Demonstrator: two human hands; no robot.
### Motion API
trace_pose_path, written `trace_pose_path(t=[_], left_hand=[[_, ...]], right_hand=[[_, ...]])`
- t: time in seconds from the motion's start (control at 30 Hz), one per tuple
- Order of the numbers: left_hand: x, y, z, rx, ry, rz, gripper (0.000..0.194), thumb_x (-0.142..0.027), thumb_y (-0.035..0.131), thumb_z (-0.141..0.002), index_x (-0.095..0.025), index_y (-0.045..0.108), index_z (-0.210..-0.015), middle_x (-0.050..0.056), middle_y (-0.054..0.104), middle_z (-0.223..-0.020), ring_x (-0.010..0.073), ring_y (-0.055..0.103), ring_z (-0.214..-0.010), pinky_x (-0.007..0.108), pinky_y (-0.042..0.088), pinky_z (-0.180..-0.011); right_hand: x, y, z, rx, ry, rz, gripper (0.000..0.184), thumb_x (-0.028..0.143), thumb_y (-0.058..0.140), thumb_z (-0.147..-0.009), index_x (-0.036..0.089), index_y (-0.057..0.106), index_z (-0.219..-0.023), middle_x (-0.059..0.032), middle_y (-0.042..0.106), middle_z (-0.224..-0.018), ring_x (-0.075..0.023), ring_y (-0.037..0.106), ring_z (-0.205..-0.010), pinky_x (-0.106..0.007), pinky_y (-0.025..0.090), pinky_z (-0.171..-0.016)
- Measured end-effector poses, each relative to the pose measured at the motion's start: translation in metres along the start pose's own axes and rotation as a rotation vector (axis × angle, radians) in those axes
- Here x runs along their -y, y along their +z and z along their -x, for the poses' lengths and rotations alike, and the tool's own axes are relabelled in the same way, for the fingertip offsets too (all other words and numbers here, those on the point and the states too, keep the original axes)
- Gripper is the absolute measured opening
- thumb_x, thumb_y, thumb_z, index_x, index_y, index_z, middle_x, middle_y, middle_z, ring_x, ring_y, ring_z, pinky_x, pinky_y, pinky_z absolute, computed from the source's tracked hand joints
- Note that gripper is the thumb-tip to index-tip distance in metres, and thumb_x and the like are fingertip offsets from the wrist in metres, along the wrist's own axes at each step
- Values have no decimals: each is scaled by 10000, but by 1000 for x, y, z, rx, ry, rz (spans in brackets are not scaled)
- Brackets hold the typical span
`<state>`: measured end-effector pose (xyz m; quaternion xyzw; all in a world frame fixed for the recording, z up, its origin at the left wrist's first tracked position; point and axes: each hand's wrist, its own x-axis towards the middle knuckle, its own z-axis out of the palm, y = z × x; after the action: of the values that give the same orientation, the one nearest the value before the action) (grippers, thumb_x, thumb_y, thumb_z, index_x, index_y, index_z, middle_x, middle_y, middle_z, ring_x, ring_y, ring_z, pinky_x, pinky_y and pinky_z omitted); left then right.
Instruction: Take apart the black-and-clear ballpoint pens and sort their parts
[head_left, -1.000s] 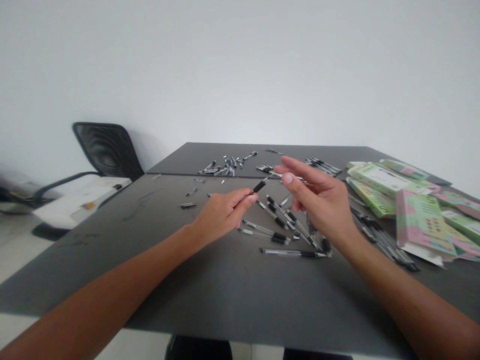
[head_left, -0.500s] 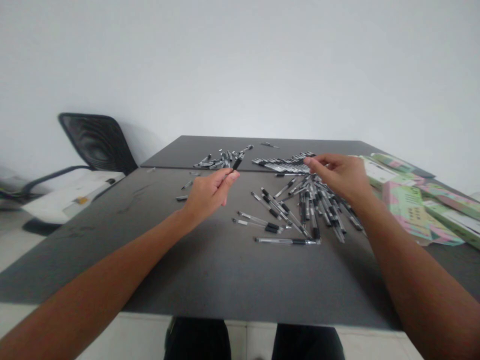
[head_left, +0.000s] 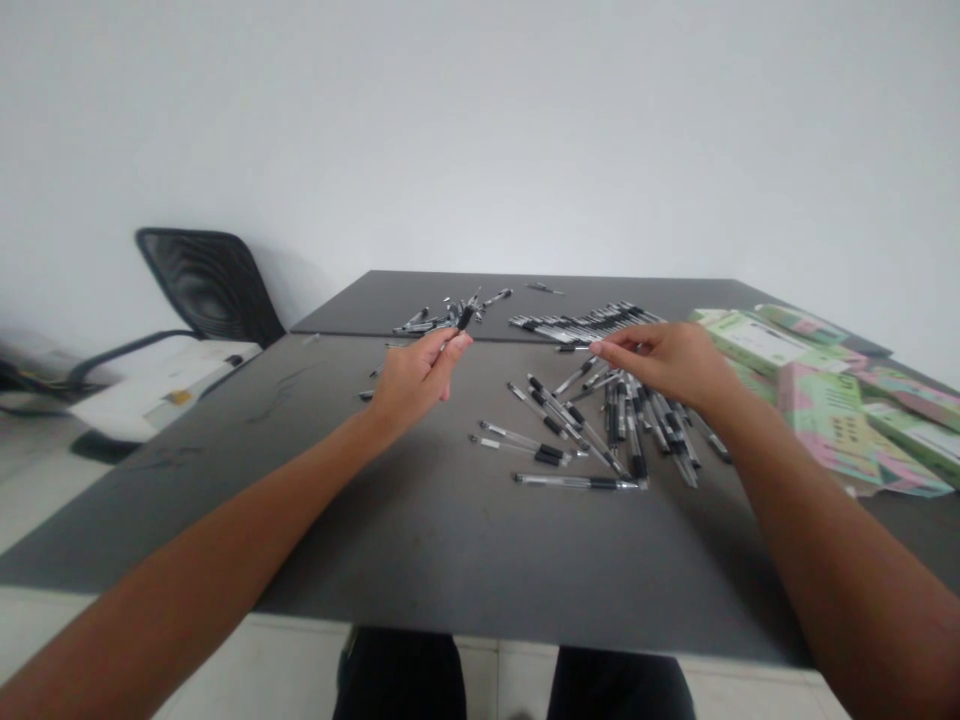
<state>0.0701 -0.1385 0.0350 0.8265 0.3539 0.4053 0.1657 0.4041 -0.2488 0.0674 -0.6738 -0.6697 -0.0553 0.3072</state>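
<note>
Black pens (head_left: 622, 425) lie in a messy spread on a gray table (head_left: 150, 530)

The left hand (head_left: 416, 380) holds one pen (head_left: 466, 317) up over the table. Its grip is narrow and tight. The thumb and fingers pinch the pen, and the dark end pokes out past the fingertips. The pen leans a bit and does not stand straight. Just behind it, near the far edge of the table, is a small heap of pen parts (head_left: 431, 325).

The right hand (head_left: 664, 360) reaches out over the black pens, near the middle of the table. Its grip is open just a little, with the fingers close together, and no pen shows in it. The pointing finger (head_left: 600, 346) is right by the pens, but I cannot tell if it touches one.

In the spread, the pens point all ways and cross over each other. Two pens (head_left: 525, 445) lie close together to the left of the spread. One lone pen (head_left: 577, 482) lies across its near end. A neat row of pens (head_left: 585, 325) lies side by side toward the far edge of the table.

Green and pink boxes (head_left: 832, 410) sit in a messy pile at the right edge of the table. Past the left edge stands a black chair (head_left: 202, 285) by a white wall (head_left: 480, 130).
</note>
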Motion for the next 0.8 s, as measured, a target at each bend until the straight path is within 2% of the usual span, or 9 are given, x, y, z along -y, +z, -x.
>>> trace_pose_path(t=[0.1,0.27,0.4,0.5,0.53,0.6,0.63,0.7,0.8], left_hand=[[2,-3,-3,-24,-8,-5,435,-512,479,-1114,-208,784,-1174,-63,590,-507,139,618,-517,227,438,-548],[10,-15,-13,-155,-1,-26,472,-546,467,-1118,-203,784,-1186,-54,589,-507,147,622,-530,242,458,-590],[21,-26,-20,-229,-16,-54,498,-552,438,-1130,-196,778,-1207,-51,594,-526,153,642,-561,248,469,-628],[30,-31,-24,-248,-17,-92,496,-538,435,-1137,-189,779,-1207,-52,592,-528,155,648,-560,253,473,-665],[33,-32,-25,-251,-12,-99,493,-533,434,-1138,-187,780,-1200,-51,594,-527,157,653,-563,255,473,-673],[38,-34,-27,-256,-2,-111,495,-527,429,-1142,-181,779,-1196,-45,600,-530,165,668,-578,259,473,-687],[40,-34,-28,-258,1,-119,498,-525,424,-1145,-178,777,-1200,-41,603,-531,170,676,-587,261,473,-693],[43,-35,-29,-257,4,-140,485,-506,424,-1152,-174,769,-1229,-33,614,-539,181,692,-610,263,470,-701],[47,-38,-30,-241,1,-182,436,-458,445,-1157,-173,754,-1276,-16,653,-572,194,721,-650,259,467,-701]], right_hand=[[-3,3,-1,-1,-2,-8,453,654,698,-956,246,894,-942,-39,776,-651,-184,650,-552,-307,410,-546],[-14,9,-1,-4,21,-10,453,639,690,-960,235,895,-949,-34,774,-643,-176,638,-541,-295,411,-546],[-12,19,0,-123,-16,-6,399,592,737,-941,249,888,-1077,-54,814,-779,-191,658,-601,-303,461,-590],[14,37,-11,-88,-129,-62,398,555,718,-973,232,861,-1158,-83,839,-981,-181,665,-666,-304,514,-658],[28,45,-18,-7,-179,-68,389,537,694,-996,222,857,-1158,-89,837,-1035,-176,673,-690,-304,527,-690],[60,66,-39,256,-266,38,409,492,649,-1038,215,819,-1286,-101,822,-1159,-184,712,-793,-305,545,-770],[77,78,-52,326,-303,66,408,474,653,-1041,219,809,-1319,-100,817,-1186,-188,731,-853,-297,546,-810],[106,104,-78,403,-350,115,388,407,691,-1022,249,797,-1361,-89,812,-1208,-195,749,-944,-288,540,-901],[134,140,-111,465,-348,216,399,323,635,-1045,228,770,-1409,-142,771,-1314,-260,735,-1152,-341,520,-1025]])
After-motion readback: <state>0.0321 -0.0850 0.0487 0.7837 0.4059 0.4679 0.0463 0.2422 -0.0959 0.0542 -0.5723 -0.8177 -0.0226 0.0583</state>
